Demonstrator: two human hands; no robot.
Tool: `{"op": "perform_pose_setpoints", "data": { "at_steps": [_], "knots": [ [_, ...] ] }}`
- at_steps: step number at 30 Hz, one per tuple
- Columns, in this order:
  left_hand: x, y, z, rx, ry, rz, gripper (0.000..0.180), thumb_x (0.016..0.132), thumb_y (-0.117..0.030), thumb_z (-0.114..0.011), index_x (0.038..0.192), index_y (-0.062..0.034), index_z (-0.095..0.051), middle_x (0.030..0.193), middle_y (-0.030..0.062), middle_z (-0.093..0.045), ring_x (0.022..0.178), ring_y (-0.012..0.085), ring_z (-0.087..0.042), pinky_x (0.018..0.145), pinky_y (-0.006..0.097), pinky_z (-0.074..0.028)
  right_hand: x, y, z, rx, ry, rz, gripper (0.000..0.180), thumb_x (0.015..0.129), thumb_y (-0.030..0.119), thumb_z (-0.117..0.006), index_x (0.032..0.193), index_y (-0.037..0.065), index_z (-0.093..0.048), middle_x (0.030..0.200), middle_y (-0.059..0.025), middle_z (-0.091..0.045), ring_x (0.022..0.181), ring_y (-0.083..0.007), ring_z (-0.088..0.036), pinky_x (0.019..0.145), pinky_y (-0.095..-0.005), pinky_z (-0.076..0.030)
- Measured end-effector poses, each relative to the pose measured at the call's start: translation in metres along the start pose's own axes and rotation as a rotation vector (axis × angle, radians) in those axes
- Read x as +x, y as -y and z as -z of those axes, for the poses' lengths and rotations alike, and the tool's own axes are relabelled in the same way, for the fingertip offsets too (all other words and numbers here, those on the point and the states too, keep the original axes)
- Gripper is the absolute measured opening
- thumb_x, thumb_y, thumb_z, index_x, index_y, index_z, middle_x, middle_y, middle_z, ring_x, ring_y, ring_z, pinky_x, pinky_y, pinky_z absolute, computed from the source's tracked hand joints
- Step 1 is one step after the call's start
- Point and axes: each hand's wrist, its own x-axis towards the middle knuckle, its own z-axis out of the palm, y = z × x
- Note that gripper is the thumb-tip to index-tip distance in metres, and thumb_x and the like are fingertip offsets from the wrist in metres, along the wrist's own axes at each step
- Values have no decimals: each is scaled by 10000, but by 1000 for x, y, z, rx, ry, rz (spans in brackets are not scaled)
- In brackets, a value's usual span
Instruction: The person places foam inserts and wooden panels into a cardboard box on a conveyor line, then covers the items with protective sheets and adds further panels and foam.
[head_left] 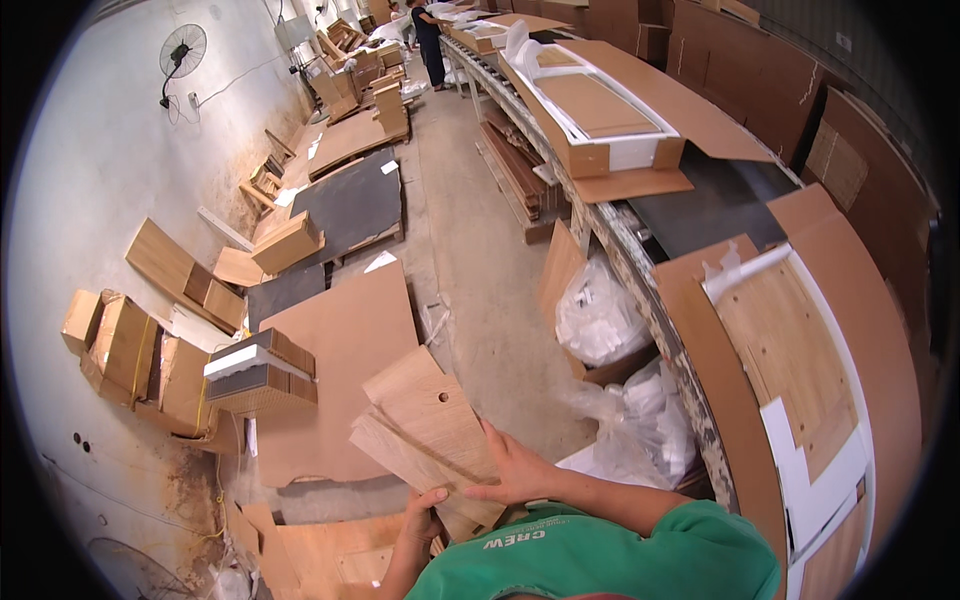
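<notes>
Two or more light wood panels [430,400] are held in front of my body, fanned a little so that one overlaps another. The upper panel has a small dark round hole near its far end. My left hand [424,512] grips the near left edge, thumb on top. My right hand [515,468] is wrapped over the right edge, its thumb pressed on the wood near the left thumb. The fingers under the panels are hidden. Beneath and beyond the panels lies a large brown cardboard sheet [335,370].
On my right runs a conveyor [650,270] with opened cartons, one holding a wood panel [790,340] edged with white foam. Bags of white foam [600,310] stand below it. To my left are a stack of dark boards [265,385] and wrapped cartons [130,350]. Far off, a person [430,45] stands.
</notes>
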Motion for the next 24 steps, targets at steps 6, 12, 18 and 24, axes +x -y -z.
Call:
{"op": "perform_pose_setpoints", "data": {
  "at_steps": [6,12,18,24],
  "knots": [
    [134,-38,-20,-57,-19,37,695,634,-134,-683,1252,35,-414,1128,178,-556,998,324,-563,881,420,-484,108,-22,63,-87,-53,-32,1121,723,624,-626,1409,-68,-72,1313,-355,-311,1223,-448,-377,1013,-434,-347],
    [291,-127,-39,-105,170,14,644,680,-154,-635,1261,28,-423,1150,174,-555,1032,327,-550,913,448,-464,245,-23,131,-88,-323,38,1039,730,541,-661,1415,-35,-133,1323,-295,-330,1211,-432,-387,1005,-427,-355],
    [433,-193,-76,-189,370,157,650,718,-187,-633,1286,26,-399,1174,166,-546,1083,321,-532,965,439,-429,352,-29,207,-144,-429,-126,1031,745,470,-683,1420,-28,-83,1351,-295,-302,1260,-417,-335,1040,-441,-304],
    [565,-245,-135,-115,385,104,645,700,-79,-652,1278,45,-393,1174,171,-545,1053,297,-556,898,412,-479,455,-82,292,-115,-471,-136,1062,739,514,-672,1429,-9,-57,1368,-284,-268,1266,-421,-313,1037,-457,-305]
  ]
}}
